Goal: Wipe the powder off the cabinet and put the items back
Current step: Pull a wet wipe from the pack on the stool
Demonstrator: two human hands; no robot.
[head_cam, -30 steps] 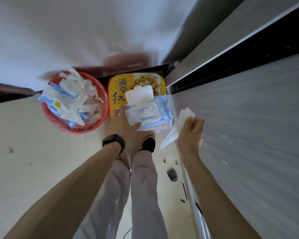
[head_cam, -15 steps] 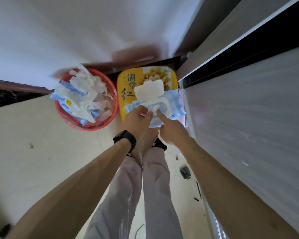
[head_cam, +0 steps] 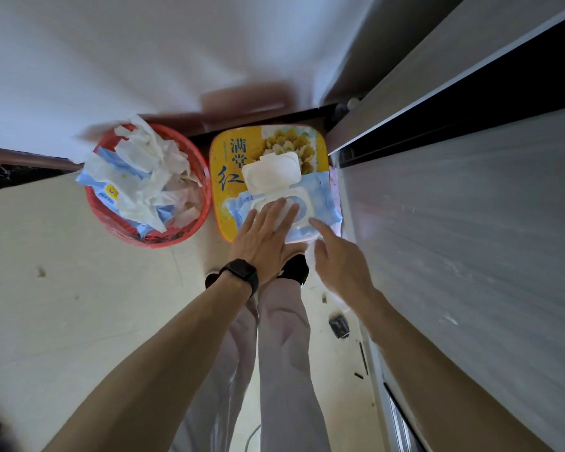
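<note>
The blue wet-wipe pack (head_cam: 318, 203), its white flip lid (head_cam: 271, 172) standing open, lies on a yellow tin (head_cam: 227, 177) on the floor, just left of the grey cabinet (head_cam: 470, 256) with its pale powder streaks. The left hand (head_cam: 261, 243) lies flat with straight fingers over the pack's opening, while the right hand (head_cam: 340, 265) stretches its index finger to the pack's near right corner, gripping nothing visible. Left of the tin stands a red wastebasket (head_cam: 191, 230) heaped with crumpled wipes.
</note>
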